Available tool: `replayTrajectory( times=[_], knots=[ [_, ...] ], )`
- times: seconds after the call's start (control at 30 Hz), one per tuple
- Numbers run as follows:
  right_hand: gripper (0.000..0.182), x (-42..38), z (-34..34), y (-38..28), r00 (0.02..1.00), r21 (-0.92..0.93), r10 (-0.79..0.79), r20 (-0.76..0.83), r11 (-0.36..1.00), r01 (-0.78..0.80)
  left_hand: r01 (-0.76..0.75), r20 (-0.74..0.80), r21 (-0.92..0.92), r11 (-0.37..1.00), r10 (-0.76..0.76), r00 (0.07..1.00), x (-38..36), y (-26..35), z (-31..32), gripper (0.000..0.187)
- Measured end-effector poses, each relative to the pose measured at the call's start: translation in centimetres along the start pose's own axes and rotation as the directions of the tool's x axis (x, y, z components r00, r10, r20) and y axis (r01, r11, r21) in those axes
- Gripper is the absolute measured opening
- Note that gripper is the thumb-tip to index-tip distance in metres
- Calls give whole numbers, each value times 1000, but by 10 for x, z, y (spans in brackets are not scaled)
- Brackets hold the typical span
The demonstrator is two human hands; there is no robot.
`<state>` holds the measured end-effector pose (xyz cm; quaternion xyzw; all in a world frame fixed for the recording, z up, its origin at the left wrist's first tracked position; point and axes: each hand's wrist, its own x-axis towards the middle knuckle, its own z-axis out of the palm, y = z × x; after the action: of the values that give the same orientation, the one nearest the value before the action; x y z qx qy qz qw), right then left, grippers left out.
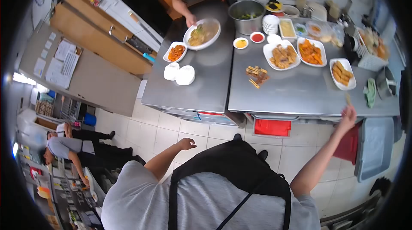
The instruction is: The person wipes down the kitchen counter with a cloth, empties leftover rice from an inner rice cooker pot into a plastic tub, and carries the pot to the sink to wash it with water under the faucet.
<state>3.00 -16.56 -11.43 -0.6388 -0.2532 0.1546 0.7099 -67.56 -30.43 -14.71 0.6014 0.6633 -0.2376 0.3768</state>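
Your right hand (347, 116) was raised at the near edge of the right steel table (300, 92), fingers pinched together on a small yellowish piece of food (348, 98) that stood up just above your fingertips. It hovered over the table's front rim, just near of the oblong white plate of fried sticks (342, 74) and left of the green cloth (370, 92). Your left hand (187, 143) hung over the tiled floor (171, 129), well short of the left steel table (201, 84), its fingers loosely curled and holding nothing that could be made out.

Farther back on the right table sat a plate of browned fried pieces (282, 55) and beside it, to the right, a plate of orange pieces (310, 52). A little heap of skewers (256, 76) lay on the bare steel left of centre. Two small sauce dishes, one yellow (240, 43) and one red (257, 37), stood near the seam between the tables, with a big metal pot (246, 16) behind them.

At the far side of the left table another person's hand (190, 19) touched the rim of a large white bowl (202, 34) of food. A small square dish of orange food (176, 52) and two upturned white bowls (179, 74) sat nearer you.

Below the table edge a red bin (272, 127) showed, and at far left two people (73, 144) bent over low shelves.
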Motion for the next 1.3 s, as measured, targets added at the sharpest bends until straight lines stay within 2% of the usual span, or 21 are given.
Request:
replayTrajectory(
  times=[0.1, 0.17, 0.2, 0.27, 0.33, 0.5, 0.53, 0.57, 0.67, 0.73, 0.77, 0.8, 0.93, 0.97, 1.03, 1.07, 1.1, 1.13, 1.2, 1.27, 1.3],
  knots=[
    [15, -104, 157, -103, 823, -47, -162, 544, 974, 222, -23, -70, -22, 999, 22, 997, 14, -25, 9, 48],
    [16, -176, 238, -133, 557, -70, -115, 823, 952, 299, 6, -107, -139, 990, -21, 994, 20, -34, 8, 48],
    [15, -206, 274, -140, 376, 87, -348, 859, 822, 563, 40, -137, -228, 973, -73, 988, 23, -40, 5, 48],
    [9, -258, 341, -155, 157, 233, -378, 913, 795, 561, 33, -172, -312, 949, -90, 981, 24, -52, 3, 47],
    [7, -293, 412, -157, -25, 409, -528, 849, 627, 663, 11, -276, -378, 926, -124, 953, 26, -68, 15, 45],
    [8, -363, 555, -149, -231, 458, -425, 875, 572, 680, 107, -253, -558, 823, -292, 923, 18, -116, 71, 44],
    [6, -371, 571, -152, -339, 518, -431, 836, 419, 746, 86, -326, -548, 832, -307, 894, 18, -128, 91, 43],
    [5, -383, 591, -139, -338, 519, -443, 831, 396, 757, 129, -276, -571, 811, -338, 900, 7, -127, 91, 43],
    [16, -403, 623, -120, -452, 495, -201, 869, 322, 807, 66, -304, -673, 736, -358, 883, 7, -153, 136, 45],
    [21, -408, 631, -104, -461, 480, -142, 876, 349, 805, 137, -286, -558, 818, -344, 894, 11, -162, 139, 39],
    [20, -410, 631, -102, -458, 475, -137, 879, 353, 806, 140, -146, -634, 761, -295, 944, 7, -166, 125, 34],
    [19, -409, 630, -97, -427, 462, -176, 887, 353, 814, 84, -115, -591, 802, -187, 976, -10, -153, 87, 20],
    [23, -379, 580, -131, -304, 407, -293, 906, 413, 815, -50, -84, -564, 824, 3, 996, -49, -79, -72, 16],
    [28, -370, 569, -134, -260, 388, -325, 909, 434, 813, -109, -120, -602, 791, 45, 992, -59, -57, -112, 18],
    [32, -337, 533, -149, -260, 379, -301, 917, 463, 801, -318, -260, -888, 331, 209, 943, -60, -27, -172, 14],
    [32, -317, 514, -157, -242, 380, -322, 915, 489, 785, -364, -306, -882, 300, 224, 925, -57, -12, -197, 9],
    [33, -295, 495, -164, -223, 382, -343, 913, 519, 765, -435, -382, -791, 429, 209, 900, -62, 14, -226, 1],
    [32, -269, 475, -173, -175, 366, -393, 903, 488, 792, -473, -452, -698, 538, 181, 873, -54, 35, -246, 8],
    [27, -210, 448, -180, -105, 358, -474, 874, 483, 799, -607, -591, -557, 567, 243, 769, -45, 96, -280, 19],
    [21, -151, 409, -217, 87, 206, -458, 885, 550, 809, -827, -687, -438, 353, 462, 561, -34, 168, -303, 11],
    [14, -121, 399, -222, 194, 40, -509, 839, 413, 910, -910, -705, -257, 325, 581, 406, -27, 205, -315, 14]
  ],
)
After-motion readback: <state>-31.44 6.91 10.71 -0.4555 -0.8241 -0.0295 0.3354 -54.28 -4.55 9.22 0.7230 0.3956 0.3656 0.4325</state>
